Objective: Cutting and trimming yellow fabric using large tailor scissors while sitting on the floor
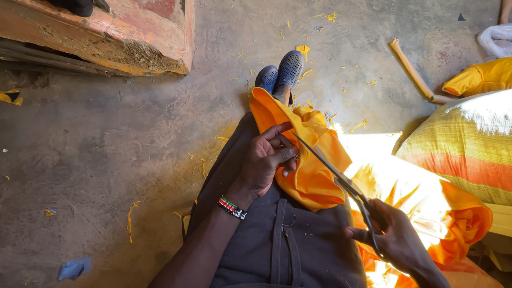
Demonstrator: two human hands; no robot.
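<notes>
A piece of orange cloth (309, 170) is pinched by the left hand (266, 160) on the lap. Scissors (341, 184) are gripped by the right hand (394, 237), blades touching the cloth.

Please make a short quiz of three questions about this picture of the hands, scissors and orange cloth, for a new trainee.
1. True or false: the right hand holds the scissors by their handles.
2. Which thing does the left hand press on the lap?
A. the striped sack
B. the orange cloth
C. the wooden stick
3. Fill in the word: on the left wrist sits a beaded ____.

Key
1. True; the blades point up toward the left hand.
2. B; the fingers grip the orange cloth, while the striped sack and the wooden stick lie apart at the right.
3. bracelet.
</notes>
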